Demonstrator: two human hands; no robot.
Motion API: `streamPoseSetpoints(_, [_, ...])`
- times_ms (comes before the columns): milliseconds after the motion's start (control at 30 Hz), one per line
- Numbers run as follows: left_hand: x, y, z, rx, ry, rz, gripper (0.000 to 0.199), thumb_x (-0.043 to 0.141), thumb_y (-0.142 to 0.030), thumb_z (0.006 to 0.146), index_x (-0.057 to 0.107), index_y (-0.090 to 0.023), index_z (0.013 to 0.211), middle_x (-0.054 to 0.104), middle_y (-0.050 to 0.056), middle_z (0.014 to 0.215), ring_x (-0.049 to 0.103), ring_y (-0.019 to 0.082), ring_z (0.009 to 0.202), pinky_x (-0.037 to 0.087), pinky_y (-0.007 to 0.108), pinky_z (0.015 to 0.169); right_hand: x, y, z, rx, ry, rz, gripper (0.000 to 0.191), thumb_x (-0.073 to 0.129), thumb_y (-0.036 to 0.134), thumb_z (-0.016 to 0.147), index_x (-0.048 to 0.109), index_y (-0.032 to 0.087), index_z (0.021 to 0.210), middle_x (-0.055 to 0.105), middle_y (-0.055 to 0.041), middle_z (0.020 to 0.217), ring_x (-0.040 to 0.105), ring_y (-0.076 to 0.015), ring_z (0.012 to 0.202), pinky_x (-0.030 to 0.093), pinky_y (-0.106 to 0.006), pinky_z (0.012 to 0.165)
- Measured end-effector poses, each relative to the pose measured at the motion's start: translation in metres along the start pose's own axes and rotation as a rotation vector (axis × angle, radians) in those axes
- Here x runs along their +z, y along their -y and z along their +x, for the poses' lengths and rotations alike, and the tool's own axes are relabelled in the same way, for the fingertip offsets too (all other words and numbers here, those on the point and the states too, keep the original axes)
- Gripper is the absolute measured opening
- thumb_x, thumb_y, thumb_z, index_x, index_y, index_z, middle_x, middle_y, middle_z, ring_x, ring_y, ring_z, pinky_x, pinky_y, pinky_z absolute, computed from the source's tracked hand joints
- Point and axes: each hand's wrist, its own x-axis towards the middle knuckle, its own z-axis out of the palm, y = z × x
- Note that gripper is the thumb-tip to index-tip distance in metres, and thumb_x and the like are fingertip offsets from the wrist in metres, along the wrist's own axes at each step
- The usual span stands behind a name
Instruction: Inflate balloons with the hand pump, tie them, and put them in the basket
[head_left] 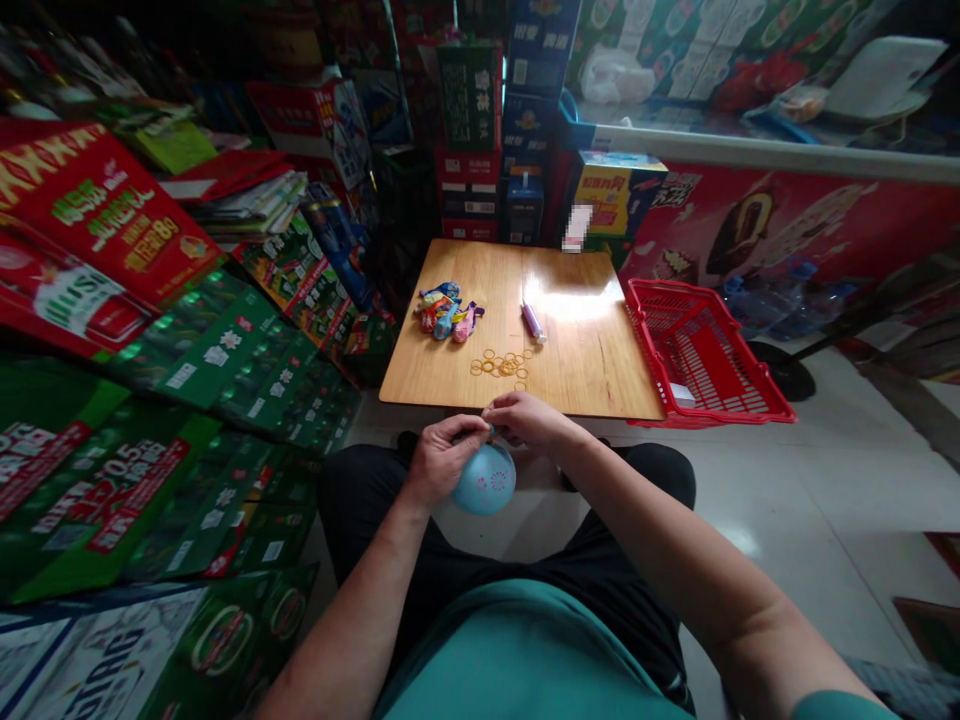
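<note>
A small inflated blue balloon (486, 480) with pink prints hangs between my knees, just off the table's front edge. My left hand (444, 455) pinches its neck from the left. Close against it, my right hand (525, 418) is closed at the neck too; what its fingertips hold is too small to make out. Several yellow-brown rubber bands (504, 366) lie near the front of the wooden table (585, 370). Behind them are a pile of uninflated coloured balloons (448, 312) at the left and a purple tube-shaped pump (533, 324).
A red plastic basket (709, 350) stands right of the table. Green beer cartons (247, 350) are stacked at the left. More boxes (469, 190) stand behind the table, and a freezer with a pink front (810, 230) is at the back right.
</note>
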Motion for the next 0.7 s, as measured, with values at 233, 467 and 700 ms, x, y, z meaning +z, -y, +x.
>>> streamPoseSetpoints(233, [0.002,-0.001,0.006,-0.028,-0.007,0.13,0.008,0.076,-0.027,0.084,0.076,-0.018,0.086,0.075,0.005,0.083,0.069,0.02,0.077,0.054,0.03,0.073,-0.002,0.0,-0.002,-0.094,-0.004,-0.052,0.018,0.071,0.032,0.077,0.064,0.016,0.075,0.052,0.0035,0.063,0.038,-0.0077,0.053,0.026,-0.024,0.051])
streamPoseSetpoints(467, [0.007,0.005,0.011,-0.03,-0.095,0.106,0.026,0.082,-0.026,0.079,0.078,-0.019,0.103,0.077,0.006,0.085,0.072,0.021,0.078,0.055,0.03,0.074,0.004,-0.001,-0.007,-0.27,-0.039,-0.276,0.024,0.07,0.038,0.085,0.069,0.015,0.079,0.061,0.0007,0.072,0.048,-0.0114,0.067,0.037,-0.025,0.065])
streamPoseSetpoints(700, [0.003,0.006,0.012,-0.098,-0.182,-0.119,0.025,0.089,-0.034,0.076,0.078,-0.016,0.09,0.077,0.005,0.083,0.07,0.017,0.072,0.054,0.027,0.069,0.012,-0.001,-0.017,-0.145,-0.017,0.071,0.031,0.075,0.041,0.082,0.056,0.018,0.075,0.045,0.0058,0.064,0.035,-0.0082,0.057,0.025,-0.023,0.052])
